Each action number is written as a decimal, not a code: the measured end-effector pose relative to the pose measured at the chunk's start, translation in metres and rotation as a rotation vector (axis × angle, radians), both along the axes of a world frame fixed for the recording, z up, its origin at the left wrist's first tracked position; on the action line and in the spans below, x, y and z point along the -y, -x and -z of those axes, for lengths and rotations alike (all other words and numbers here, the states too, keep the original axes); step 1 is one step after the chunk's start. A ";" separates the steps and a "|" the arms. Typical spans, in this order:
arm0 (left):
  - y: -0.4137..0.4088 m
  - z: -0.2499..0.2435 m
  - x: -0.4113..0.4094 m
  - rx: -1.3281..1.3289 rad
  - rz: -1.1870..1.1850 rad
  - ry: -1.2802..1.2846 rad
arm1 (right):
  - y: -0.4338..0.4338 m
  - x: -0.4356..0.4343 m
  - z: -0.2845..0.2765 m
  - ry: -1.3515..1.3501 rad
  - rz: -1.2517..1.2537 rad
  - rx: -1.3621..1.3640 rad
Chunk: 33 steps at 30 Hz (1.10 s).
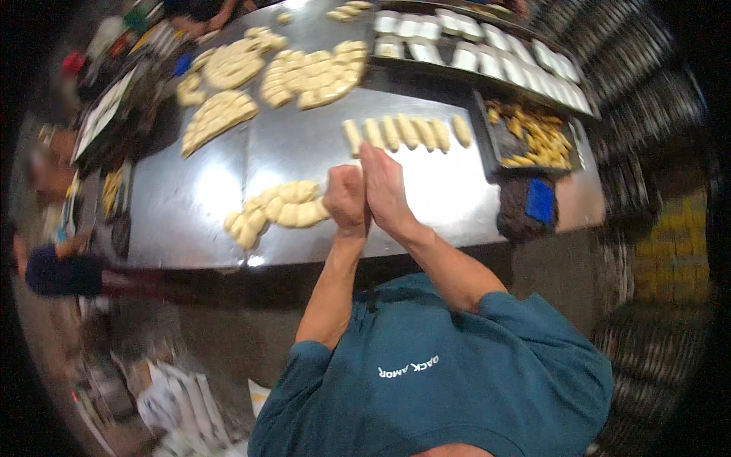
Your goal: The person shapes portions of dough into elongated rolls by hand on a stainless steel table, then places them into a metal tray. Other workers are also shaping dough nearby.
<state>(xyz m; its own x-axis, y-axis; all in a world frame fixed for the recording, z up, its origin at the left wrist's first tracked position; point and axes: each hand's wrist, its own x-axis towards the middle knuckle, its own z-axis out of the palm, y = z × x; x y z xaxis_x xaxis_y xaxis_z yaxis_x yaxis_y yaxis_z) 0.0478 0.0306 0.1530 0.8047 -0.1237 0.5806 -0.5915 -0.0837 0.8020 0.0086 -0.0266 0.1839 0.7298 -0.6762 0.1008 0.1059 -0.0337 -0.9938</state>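
My left hand is curled, with its knuckles up, over the steel table. Pressed against it from the side is my right hand, its fingers straight and together. Whatever lies between the palms is hidden. Just beyond my fingertips, a row of short dough rolls lies side by side, one set apart at the right end. A cluster of dough pieces touches or nearly touches the left side of my left hand; the contact is hidden.
Larger dough slabs, scored into pieces, lie farther back on the steel table. A dark tray holds yellow-brown pieces. Behind it stands a long tray of white moulds. A blue scraper rests on a dark bundle. Another person's hand shows at the back.
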 end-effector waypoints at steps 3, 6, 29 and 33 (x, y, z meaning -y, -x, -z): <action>0.010 -0.012 0.021 -0.278 0.007 0.098 | 0.009 0.031 0.021 -0.125 -0.018 0.010; 0.012 -0.017 0.024 -0.621 0.312 0.458 | 0.024 0.055 0.027 -0.252 0.092 -0.047; 0.078 0.115 0.026 0.390 0.661 -1.121 | 0.213 0.227 0.089 0.969 0.218 -0.838; 0.082 0.103 0.025 0.431 0.690 -1.263 | 0.288 0.382 0.104 0.610 0.611 -1.259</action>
